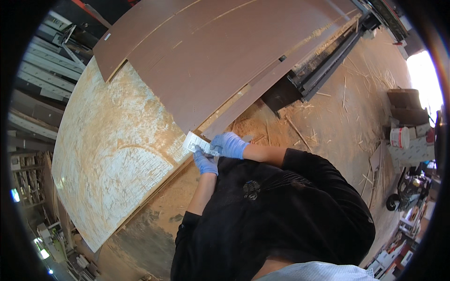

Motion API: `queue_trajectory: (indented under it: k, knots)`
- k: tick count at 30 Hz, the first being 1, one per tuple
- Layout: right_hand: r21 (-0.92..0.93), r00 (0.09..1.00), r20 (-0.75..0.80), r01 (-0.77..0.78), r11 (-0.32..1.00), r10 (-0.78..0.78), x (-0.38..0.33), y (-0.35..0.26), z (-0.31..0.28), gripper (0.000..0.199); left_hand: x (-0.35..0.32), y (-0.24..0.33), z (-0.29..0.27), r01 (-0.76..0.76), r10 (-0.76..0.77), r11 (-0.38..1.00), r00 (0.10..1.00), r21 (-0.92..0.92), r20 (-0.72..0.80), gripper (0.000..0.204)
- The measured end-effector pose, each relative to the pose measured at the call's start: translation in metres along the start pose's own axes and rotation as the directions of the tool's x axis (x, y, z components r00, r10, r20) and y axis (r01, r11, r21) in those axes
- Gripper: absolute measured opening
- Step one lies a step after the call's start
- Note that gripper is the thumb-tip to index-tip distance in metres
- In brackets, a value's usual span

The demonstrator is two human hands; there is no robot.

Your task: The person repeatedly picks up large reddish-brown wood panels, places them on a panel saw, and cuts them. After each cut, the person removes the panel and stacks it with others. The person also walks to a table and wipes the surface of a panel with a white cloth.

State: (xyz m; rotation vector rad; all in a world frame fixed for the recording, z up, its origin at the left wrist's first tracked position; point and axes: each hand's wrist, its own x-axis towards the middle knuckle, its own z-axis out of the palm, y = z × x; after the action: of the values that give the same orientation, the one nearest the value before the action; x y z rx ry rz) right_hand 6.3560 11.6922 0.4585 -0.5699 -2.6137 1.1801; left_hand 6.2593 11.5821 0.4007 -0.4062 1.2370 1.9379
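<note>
Label (194, 142) | pinched by left hand (205, 161) grip | right hand (228, 144) grip closed on label edge

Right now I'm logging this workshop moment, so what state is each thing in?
Left hand: gloved in blue, holding the slip's lower edge.
Right hand: gloved in blue, closed on the slip.
White paper slip: held flat by both hands, over the board edge.
Brown boards: stacked flat, overlapping.
Pale work surface: dusty, worn.
Floor: covered in sawdust and wood slivers.
White bucket: upright.
</note>
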Motion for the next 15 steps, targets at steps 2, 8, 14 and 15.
queue_trajectory:
  k: [2, 8, 14, 15]
  knots:
    - [0.052, 0.998, 0.047, -0.054, 0.997, 0.052, 0.005, -0.009, 0.003, 0.012, 0.001, 0.007, 0.002, -0.039, 0.039, 0.999, 0.999, -0.014, -0.025, 0.032]
    - [0.149, 0.996, 0.026, 0.080, 0.986, -0.085, 0.037, -0.010, 0.019, 0.012, 0.023, 0.033, -0.014, -0.099, 0.095, 0.992, 0.994, -0.072, -0.054, 0.033]
    - [0.947, 0.896, -0.074, -0.074, 0.311, 0.438, 0.098, 0.022, -0.044, 0.013, 0.018, 0.059, -0.031, -0.150, 0.132, 0.983, 0.978, -0.104, -0.159, 0.031]
    - [0.891, 0.857, -0.117, -0.133, 0.434, 0.502, 0.106, 0.039, -0.061, 0.015, 0.017, 0.060, -0.033, -0.172, 0.154, 0.980, 0.975, -0.104, -0.160, 0.031]
